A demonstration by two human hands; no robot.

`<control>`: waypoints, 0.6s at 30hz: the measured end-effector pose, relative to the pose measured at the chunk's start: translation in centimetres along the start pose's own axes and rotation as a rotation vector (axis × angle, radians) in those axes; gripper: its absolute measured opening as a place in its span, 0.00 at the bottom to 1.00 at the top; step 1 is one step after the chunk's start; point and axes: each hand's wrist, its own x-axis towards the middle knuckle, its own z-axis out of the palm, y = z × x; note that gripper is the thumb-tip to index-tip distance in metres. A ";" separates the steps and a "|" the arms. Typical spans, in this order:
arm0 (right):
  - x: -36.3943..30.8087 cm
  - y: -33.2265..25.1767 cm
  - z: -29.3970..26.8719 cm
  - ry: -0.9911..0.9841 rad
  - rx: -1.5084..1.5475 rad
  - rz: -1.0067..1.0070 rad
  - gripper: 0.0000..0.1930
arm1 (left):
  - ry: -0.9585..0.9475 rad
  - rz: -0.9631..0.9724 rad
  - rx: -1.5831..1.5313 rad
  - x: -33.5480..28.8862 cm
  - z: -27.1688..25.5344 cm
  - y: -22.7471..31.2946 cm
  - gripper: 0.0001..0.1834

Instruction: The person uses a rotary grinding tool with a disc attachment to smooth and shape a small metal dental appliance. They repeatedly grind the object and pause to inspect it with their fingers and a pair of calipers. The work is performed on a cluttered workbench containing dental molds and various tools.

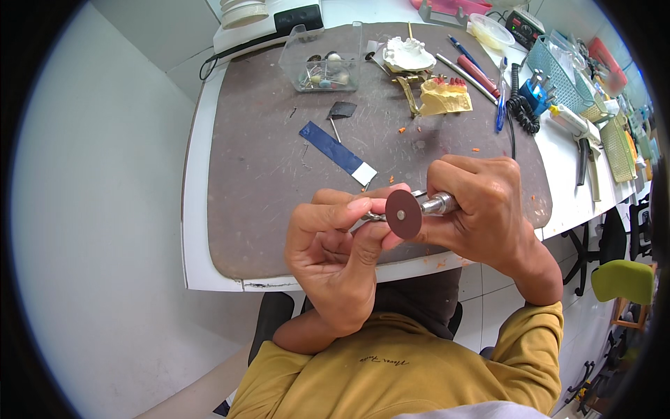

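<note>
My right hand [485,206] is closed round a silver rotary handpiece [439,204]. Mounted on its tip is a thin reddish-brown disc [407,216], its flat face turned toward me. Just left of the disc, my left hand [335,248] pinches a small shiny metal piece [374,217] between thumb and fingers. Most of that piece is hidden by the fingertips and the disc, so I cannot tell whether the disc touches it. Both hands meet above the near edge of the brown mat [258,167].
Beyond my hands lie a blue strip with a white end [331,148] and a dark square scrap [342,109]. A clear box of small tools [324,78], a white plaster cast [407,56] and a yellow dental model [447,96] stand farther back. Pens, a coiled cord [522,112] and baskets [558,73] line the right.
</note>
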 end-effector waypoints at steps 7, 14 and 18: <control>0.0 -0.1 -0.1 0.006 0.028 0.004 0.30 | 0.004 0.000 -0.004 0.0 0.0 0.0 0.14; 0.1 -0.1 -0.2 -0.004 0.011 0.002 0.30 | 0.013 -0.006 0.002 0.0 0.2 0.1 0.14; 0.0 -0.1 -0.2 -0.008 0.015 0.016 0.30 | 0.013 0.000 0.005 0.0 0.2 0.1 0.14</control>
